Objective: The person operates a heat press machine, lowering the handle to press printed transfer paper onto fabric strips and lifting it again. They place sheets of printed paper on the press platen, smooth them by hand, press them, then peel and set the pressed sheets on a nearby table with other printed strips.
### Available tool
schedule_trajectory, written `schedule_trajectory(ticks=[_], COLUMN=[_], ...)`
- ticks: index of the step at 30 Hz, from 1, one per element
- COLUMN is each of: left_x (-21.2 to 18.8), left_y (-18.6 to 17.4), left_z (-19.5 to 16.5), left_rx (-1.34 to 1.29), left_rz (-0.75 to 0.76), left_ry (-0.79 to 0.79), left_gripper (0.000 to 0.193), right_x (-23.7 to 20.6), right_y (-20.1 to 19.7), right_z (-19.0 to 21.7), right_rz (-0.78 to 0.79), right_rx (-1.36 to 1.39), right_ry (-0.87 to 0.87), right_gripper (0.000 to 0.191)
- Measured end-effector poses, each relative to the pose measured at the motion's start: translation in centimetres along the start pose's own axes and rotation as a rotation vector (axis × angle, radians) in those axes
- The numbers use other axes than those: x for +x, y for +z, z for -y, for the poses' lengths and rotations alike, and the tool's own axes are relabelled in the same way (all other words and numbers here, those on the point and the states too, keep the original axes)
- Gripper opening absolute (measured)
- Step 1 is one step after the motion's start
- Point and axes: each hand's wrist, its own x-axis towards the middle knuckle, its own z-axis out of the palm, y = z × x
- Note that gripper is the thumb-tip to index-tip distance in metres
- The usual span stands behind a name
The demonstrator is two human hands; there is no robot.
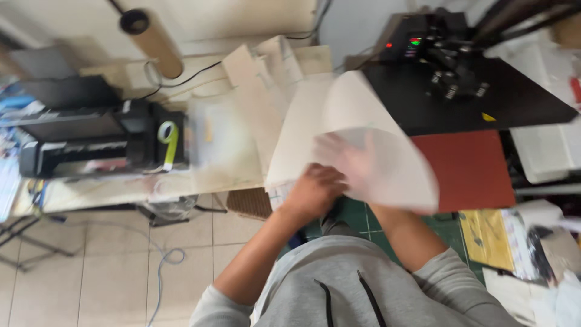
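Sheet-handling step, frame centre: your left hand grips the translucent sheet; your right hand, behind it, grip unclear. Judged next: steadying it flat.

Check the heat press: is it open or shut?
Open. The black upper plate is swung back, leaving the red pad bare. Both hands hold a translucent sheet beside it.

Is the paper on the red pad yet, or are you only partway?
Partway. Done: the heat press stands open and its red pad is bare. In hand: a thin white sheet, blurred, is held up over the table edge; the left hand grips its lower edge, and the right hand shows dimly through it. Left: the sheet is not lying on the pad yet.
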Motion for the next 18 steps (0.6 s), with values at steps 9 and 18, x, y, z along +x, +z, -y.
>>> schedule_trajectory(ticks=[9,18], left_x=[-4.8,1.3], left_y=[0.3,6.5], left_z=[9.2,5.7], left_rx=[-0.487,-1.413], left_rz=[-0.299,-0.313], left_ry=[-0.553,-0.421], left_gripper=[0.03,0.041], right_x=[-12.6,-22.9], right_y=[-0.5,-5.4], right_z=[8.3,12.7], right_rz=[0.246,-0.583], right_rx=[-0.134,-0.935], right_ry=[-0.247,-0.533], right_gripper=[0.116,0.047])
